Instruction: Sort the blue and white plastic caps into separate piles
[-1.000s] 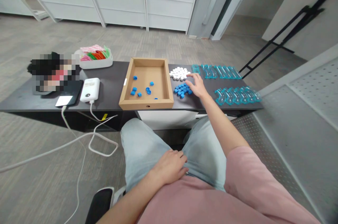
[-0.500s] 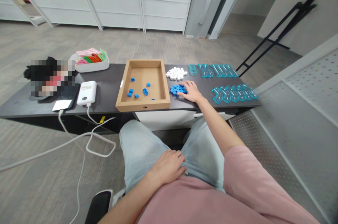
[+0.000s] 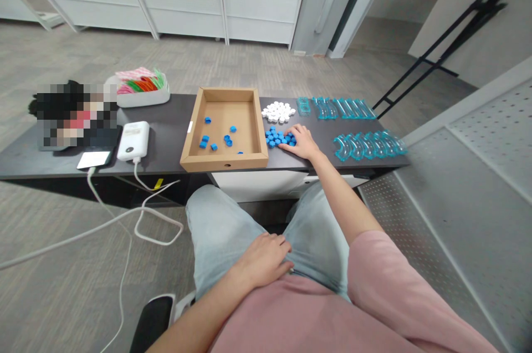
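Observation:
My right hand (image 3: 302,142) is at the right side of a pile of small blue pieces (image 3: 273,137) on the dark table. Its thumb and fingers are apart and curved around the pile's edge, with some blue pieces between them. Left of the pile stands a shallow brown cardboard box (image 3: 224,164), and several similar blue pieces lie scattered inside it. Just behind the blue pile is a heap of white pieces (image 3: 278,112). My left hand (image 3: 266,259) rests on my lap, fingers loosely laid out, holding nothing.
Clear teal curved pieces (image 3: 369,146) line the table's right side, with straighter teal pieces (image 3: 355,110) behind. At left are a white power bank (image 3: 133,141), a phone (image 3: 95,159), cables and a white tub (image 3: 143,99) of colourful strips. A perforated panel (image 3: 477,175) stands at right.
My right hand has shifted slightly right, and the blue pile is a little more spread out and more visible. My left hand stays in place. The view has tilted slightly.

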{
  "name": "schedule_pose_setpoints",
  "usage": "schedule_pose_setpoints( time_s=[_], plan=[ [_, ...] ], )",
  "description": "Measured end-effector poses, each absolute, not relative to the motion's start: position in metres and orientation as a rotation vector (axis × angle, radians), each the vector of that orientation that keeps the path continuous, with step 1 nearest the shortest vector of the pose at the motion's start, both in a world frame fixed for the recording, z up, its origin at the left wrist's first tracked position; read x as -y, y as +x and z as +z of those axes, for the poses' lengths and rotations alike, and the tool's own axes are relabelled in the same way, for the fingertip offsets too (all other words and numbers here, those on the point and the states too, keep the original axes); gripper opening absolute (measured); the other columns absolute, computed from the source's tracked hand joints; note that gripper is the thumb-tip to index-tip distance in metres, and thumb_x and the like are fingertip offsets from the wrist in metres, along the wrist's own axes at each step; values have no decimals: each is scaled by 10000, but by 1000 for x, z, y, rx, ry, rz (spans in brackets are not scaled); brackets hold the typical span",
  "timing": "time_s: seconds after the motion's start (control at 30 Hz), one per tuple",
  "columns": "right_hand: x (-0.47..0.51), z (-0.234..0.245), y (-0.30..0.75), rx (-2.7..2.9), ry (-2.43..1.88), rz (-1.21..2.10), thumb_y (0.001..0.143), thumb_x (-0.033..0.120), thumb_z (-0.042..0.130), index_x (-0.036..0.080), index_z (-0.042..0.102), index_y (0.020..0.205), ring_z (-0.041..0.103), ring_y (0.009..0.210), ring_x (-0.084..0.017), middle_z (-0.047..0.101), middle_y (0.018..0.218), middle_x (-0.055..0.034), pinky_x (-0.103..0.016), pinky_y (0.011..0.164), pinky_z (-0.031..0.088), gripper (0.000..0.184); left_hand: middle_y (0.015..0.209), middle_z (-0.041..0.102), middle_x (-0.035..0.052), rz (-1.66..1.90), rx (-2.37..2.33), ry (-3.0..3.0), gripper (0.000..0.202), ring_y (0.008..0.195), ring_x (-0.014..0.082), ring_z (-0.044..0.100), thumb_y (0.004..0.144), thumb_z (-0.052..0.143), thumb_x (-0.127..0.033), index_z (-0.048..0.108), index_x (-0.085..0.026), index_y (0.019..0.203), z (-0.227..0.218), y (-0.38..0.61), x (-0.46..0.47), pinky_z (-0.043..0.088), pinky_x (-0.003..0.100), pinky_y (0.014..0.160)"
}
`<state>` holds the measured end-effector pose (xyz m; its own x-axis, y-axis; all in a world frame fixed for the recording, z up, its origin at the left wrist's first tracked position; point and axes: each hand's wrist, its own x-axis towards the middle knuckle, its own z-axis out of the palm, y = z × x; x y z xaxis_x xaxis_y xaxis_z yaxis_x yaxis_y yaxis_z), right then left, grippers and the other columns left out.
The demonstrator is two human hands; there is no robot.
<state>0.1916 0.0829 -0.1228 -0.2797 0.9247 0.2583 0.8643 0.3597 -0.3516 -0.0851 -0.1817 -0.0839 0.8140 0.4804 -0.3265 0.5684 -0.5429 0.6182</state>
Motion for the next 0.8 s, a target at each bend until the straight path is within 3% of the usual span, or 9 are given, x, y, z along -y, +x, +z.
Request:
schedule_pose_setpoints(
  time_s=[0.33, 0.8],
  plan=[
    [-80, -123, 189, 2208, -1533, 141, 1022, 474, 690, 256, 727, 1126, 602, 1155, -371, 670, 1213, -143, -547, 1083, 542, 245, 1313, 779, 119, -139, -766, 2254, 355, 1221, 288, 733, 1096, 576, -407, 749, -181, 1308, -84, -84, 181, 523, 389, 1057],
    [-79, -124, 191, 2129, -1529, 94, 1027, 488, 664, 257, 733, 1102, 622, 1153, -379, 689, 1205, -158, -557, 1082, 563, 253, 1302, 774, 128, -115, -746, 2287, 356, 1217, 299, 735, 1101, 562, -410, 739, -178, 1304, -89, -86, 183, 524, 406, 1059]
  ],
)
